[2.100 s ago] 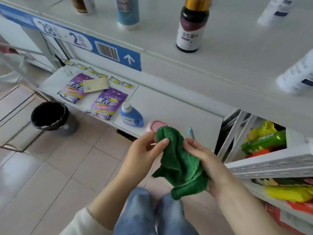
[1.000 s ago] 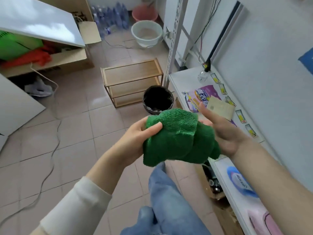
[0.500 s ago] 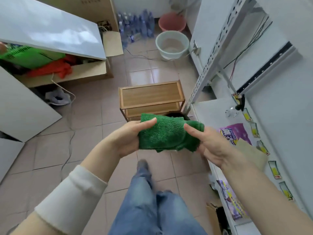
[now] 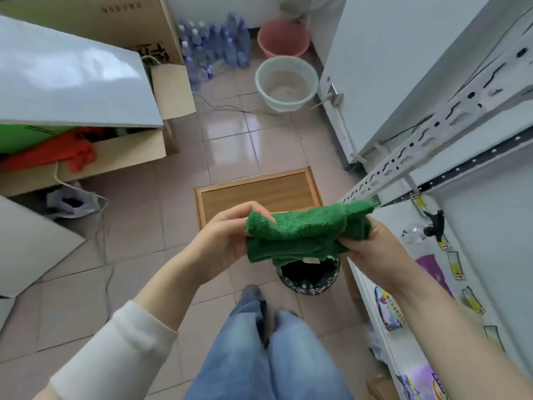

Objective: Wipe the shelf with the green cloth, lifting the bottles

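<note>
Both hands, left hand [image 4: 223, 236] and right hand [image 4: 372, 249], clamped fingers on a folded green terry cloth [image 4: 300, 233] stretched between them, apparently readying a wiping pad.

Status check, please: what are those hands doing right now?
Left hand and right hand both gripping green cloth, held over black bin. Shelf not yet touched. Nothing blocking.

The green cloth [image 4: 300, 235], thick terry folded into a loose bundle, hangs stretched sideways above the floor, left of the white shelf [image 4: 372, 298].
</note>
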A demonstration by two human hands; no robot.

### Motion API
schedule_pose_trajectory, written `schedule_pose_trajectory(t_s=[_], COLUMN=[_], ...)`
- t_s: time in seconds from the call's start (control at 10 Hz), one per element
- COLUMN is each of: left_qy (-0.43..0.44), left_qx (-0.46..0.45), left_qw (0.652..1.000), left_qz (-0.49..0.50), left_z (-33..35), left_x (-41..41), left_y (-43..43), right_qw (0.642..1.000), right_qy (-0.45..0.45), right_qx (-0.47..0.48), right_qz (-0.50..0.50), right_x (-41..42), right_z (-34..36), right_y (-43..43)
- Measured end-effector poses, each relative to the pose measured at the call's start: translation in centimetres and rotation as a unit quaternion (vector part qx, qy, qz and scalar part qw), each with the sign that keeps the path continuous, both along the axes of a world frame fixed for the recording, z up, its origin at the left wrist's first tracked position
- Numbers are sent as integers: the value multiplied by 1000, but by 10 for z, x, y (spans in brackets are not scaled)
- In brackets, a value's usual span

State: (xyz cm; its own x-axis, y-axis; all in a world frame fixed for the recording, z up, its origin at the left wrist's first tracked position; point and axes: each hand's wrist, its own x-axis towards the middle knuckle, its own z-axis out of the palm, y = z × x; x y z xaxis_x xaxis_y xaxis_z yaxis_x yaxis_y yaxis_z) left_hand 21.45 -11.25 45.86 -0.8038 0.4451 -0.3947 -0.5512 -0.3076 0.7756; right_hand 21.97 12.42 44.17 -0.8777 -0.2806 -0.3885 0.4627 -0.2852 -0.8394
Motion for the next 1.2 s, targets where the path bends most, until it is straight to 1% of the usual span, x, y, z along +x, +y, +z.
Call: schedule_pose_trajectory(t_s=[0.1, 0.2, 0.3, 0.4, 0.5, 0.6, 0.7, 0.8, 0.9, 1.0, 1.1, 1.2], left_qy=[-42, -2, 22, -11, -74, -159, -200, -206, -168, -117, -84, -19], left_qx=[1, -130, -179, -189, -201, -240, -304, -300, -336, -380, -413, -477], left_qw=[999, 991, 983, 982, 977, 957, 930, 928, 924, 916, 906, 879], left_qz=[-6, -29, -30, -22, 0, 40, 54, 76, 73, 55, 38, 24], left_z=[-10, -21, -40, -75, -128, -218, -326, -416, -471, -487, -494, -490], left_x=[-27, -48, -69, -89, -105, -125, -147, -177, -203, -214, -216, -221], left_y=[3, 14, 24, 35, 49, 66, 86, 104, 119, 132, 139, 141], right_qw=[999, 993, 983, 988, 968, 952, 921, 895, 878, 860, 843, 824], right_qy=[-16, -36, -106, -140, -146, -173, -195, -180, -142, -115, -99, -58], right_qx=[-12, -84, -132, 30, 201, 253, 335, 406, 456, 496, 528, 564], right_qz=[37, 75, 73, 53, 22, -16, -37, -38, -41, -39, -34, -29], right_x=[-20, -42, -67, -87, -107, -133, -160, -195, -224, -234, -236, -237], right_z=[-11, -15, -28, -64, -111, -187, -292, -373, -418, -443, -460, -461], right_y=[10, 26, 35, 32, 29, 32, 39, 48, 59, 64, 69, 65])
